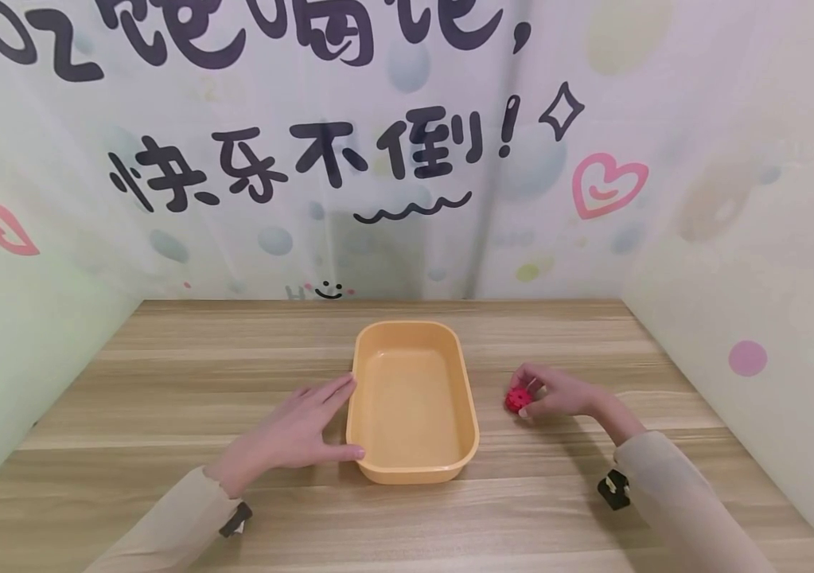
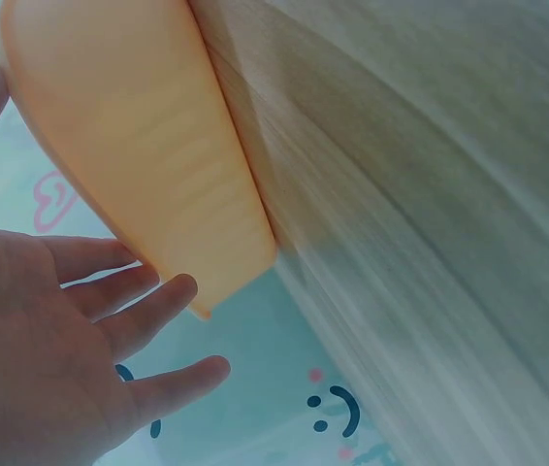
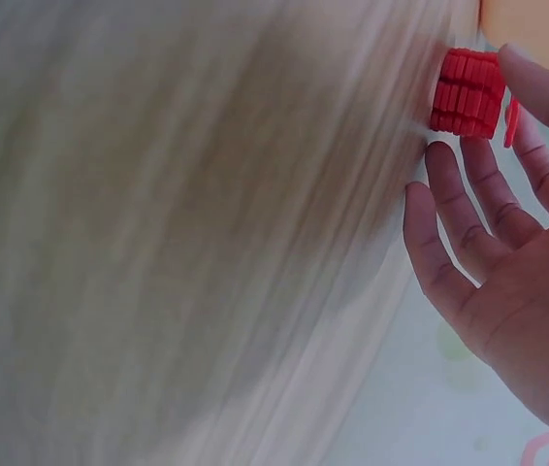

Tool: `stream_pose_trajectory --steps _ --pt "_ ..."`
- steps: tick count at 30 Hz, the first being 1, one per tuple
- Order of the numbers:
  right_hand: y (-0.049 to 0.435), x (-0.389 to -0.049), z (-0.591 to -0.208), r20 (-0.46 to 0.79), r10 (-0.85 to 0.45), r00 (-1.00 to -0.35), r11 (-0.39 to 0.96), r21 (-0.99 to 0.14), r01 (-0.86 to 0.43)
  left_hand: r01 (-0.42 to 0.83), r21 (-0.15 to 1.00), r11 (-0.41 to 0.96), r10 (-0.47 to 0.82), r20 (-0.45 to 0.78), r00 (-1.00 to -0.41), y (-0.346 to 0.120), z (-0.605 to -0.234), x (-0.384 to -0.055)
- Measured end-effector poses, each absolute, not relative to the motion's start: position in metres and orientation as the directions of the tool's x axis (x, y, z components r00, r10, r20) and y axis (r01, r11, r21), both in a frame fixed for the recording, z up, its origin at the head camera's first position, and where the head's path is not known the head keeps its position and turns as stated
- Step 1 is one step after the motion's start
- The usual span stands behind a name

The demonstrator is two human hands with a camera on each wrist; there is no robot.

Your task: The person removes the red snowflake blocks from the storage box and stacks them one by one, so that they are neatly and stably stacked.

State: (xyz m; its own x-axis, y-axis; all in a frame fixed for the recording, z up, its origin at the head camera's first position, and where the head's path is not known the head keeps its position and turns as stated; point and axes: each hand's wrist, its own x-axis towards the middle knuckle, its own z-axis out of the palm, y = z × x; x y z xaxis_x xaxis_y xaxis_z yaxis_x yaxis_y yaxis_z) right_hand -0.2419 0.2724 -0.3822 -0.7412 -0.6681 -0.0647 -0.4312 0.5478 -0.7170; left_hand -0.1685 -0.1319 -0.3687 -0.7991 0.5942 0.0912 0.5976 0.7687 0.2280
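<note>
A yellow-orange rectangular tray [image 1: 412, 469] with rounded corners stands on the table. My left hand [image 1: 295, 430] is at its left side, fingers straight and spread, thumb tip over the near rim and fingertips at the left edge. In the left wrist view that hand [image 2: 71, 330] lies along the tray's outer wall [image 2: 148, 146]. To the right of the tray, a short stack of red notched discs [image 3: 467, 92] stands on the table. My right hand [image 1: 553, 391] pinches a thin red disc [image 3: 512, 121] between thumb and index finger, tilted just over the stack; its other fingers are spread.
The wood-grain table [image 1: 199, 358] meets a printed back wall [image 1: 407, 239] and a pale side wall on each side. Dark wrist devices [image 1: 614, 489] sit at the cuffs of the beige sleeves [image 1: 686, 493].
</note>
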Motion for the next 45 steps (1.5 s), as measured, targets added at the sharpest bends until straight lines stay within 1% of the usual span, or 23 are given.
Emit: stream_pose_trajectory --steps 6,13,19,26,33,39,45 --pt "0.266 -0.234 -0.371 -0.064 -0.682 -0.728 0.534 -0.724 -0.436 0.597 0.227 0.769 0.594 0.09 -0.799 -0.131 -0.369 -0.169" --pt "0.274 -0.245 -0.385 -0.072 -0.684 -0.726 0.548 -0.708 -0.446 0.597 0.215 0.773 0.593 0.09 -0.8 -0.131 -0.37 -0.169" --pt "0.276 -0.249 -0.388 -0.071 -0.694 -0.717 0.535 -0.717 -0.447 0.599 0.211 0.772 0.595 0.09 -0.799 -0.132 -0.37 -0.169" --pt "0.272 -0.245 -0.385 -0.084 -0.675 -0.733 0.552 -0.717 -0.426 0.596 0.214 0.774 0.593 0.083 -0.801 -0.132 -0.369 -0.169" --pt "0.274 -0.25 -0.389 -0.088 -0.681 -0.727 0.547 -0.721 -0.425 0.596 0.204 0.776 0.592 0.087 -0.801 -0.132 -0.37 -0.17" --pt "0.274 -0.25 -0.389 -0.103 -0.67 -0.735 0.571 -0.704 -0.421 0.592 0.206 0.779 0.588 0.083 -0.804 -0.131 -0.369 -0.17" --pt "0.276 -0.248 -0.387 -0.124 -0.654 -0.746 0.583 -0.711 -0.393 0.591 0.208 0.78 0.588 0.081 -0.805 -0.131 -0.369 -0.169"
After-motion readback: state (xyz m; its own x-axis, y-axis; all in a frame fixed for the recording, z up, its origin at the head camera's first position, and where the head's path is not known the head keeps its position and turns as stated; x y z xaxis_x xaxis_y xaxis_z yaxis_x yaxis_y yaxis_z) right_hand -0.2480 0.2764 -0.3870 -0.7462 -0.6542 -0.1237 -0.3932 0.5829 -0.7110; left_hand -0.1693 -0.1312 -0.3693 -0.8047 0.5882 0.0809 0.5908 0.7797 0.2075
